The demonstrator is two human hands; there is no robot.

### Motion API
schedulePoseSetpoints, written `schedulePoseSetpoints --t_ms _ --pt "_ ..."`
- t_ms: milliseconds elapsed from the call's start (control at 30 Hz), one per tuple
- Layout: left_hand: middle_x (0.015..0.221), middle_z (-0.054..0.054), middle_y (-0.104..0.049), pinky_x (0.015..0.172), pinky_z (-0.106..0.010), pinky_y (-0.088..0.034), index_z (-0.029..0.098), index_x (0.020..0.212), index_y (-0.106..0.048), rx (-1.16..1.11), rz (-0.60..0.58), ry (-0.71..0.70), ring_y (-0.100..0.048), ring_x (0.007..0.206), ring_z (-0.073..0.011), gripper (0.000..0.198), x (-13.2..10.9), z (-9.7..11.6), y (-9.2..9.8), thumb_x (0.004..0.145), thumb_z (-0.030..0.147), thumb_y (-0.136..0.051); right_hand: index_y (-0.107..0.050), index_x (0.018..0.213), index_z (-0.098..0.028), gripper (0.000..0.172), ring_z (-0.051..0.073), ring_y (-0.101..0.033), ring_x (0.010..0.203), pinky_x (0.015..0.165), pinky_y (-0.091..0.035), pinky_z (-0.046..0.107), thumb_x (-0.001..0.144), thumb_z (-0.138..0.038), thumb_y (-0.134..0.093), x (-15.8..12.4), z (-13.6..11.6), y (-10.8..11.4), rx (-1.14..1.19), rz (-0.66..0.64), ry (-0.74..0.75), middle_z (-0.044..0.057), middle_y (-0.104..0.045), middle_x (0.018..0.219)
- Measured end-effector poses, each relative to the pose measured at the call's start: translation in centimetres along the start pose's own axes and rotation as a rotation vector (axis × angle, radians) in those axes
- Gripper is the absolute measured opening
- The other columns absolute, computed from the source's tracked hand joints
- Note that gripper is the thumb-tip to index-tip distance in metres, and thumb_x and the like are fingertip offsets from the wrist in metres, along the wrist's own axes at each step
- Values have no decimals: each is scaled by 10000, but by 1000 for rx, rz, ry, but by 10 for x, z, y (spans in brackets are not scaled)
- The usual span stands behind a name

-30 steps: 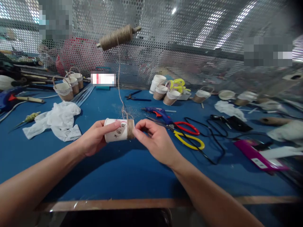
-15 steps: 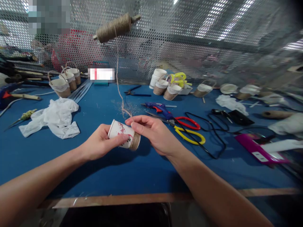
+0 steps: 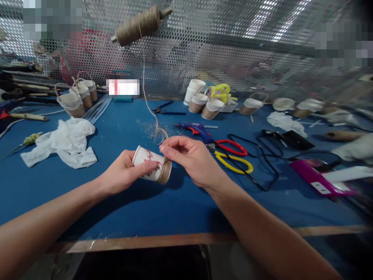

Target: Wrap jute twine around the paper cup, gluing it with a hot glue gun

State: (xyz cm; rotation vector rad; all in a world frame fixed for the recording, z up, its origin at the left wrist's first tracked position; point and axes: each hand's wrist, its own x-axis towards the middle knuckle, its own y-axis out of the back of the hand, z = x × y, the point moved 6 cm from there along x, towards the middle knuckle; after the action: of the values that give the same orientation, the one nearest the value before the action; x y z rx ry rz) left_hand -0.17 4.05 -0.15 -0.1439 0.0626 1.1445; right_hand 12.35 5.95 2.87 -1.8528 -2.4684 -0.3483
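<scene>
A white paper cup [image 3: 149,157] with a pink blossom print lies tilted on its side in my left hand [image 3: 125,171], thumb across its wall and the other fingers hidden behind. Brown twine is wound in a band [image 3: 165,171] around the cup's base end. My right hand [image 3: 186,157] pinches the loose twine [image 3: 156,120] just above that band, thumb against forefinger. From there the strand makes a small loop and rises to a large twine spool [image 3: 138,26] hanging on a stick in front of the mesh.
Behind my right hand lie a blue glue gun [image 3: 196,130] and red-and-yellow-handled scissors [image 3: 233,161] among black cable [image 3: 269,171]. Pliers [image 3: 164,110] rest farther back. Twine-wrapped cups [image 3: 212,111] stand along the mesh. White cloth [image 3: 65,142] lies left, a purple power strip [image 3: 320,181] right.
My right hand has moved slightly up and right, away from the cup, drawing the twine with it. The twine's loop has shifted. My left hand still holds the cup.
</scene>
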Motion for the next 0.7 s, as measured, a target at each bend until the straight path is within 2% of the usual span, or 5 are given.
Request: schedulePoseSetpoints --t_ms 467,700 --pt "527 30 -471 459 -187 -333 126 613 -573 141 -34 -98 -357 473 -67 191 -6 2 -4 718 285 -582 -587 667 -160 154 88 -490 615 613 -388 238 656 -296 -660 1 13 -1 27 -32 -158 -23 -564 672" --pt "489 59 -347 415 -181 -260 137 553 -498 210 -138 -107 -258 453 -58 232 -7 4 -10 738 268 -547 -638 787 -165 206 107 -552 748 723 -413 262 757 -352 -557 5 24 -6 166 -118 -239 15 -628 810"
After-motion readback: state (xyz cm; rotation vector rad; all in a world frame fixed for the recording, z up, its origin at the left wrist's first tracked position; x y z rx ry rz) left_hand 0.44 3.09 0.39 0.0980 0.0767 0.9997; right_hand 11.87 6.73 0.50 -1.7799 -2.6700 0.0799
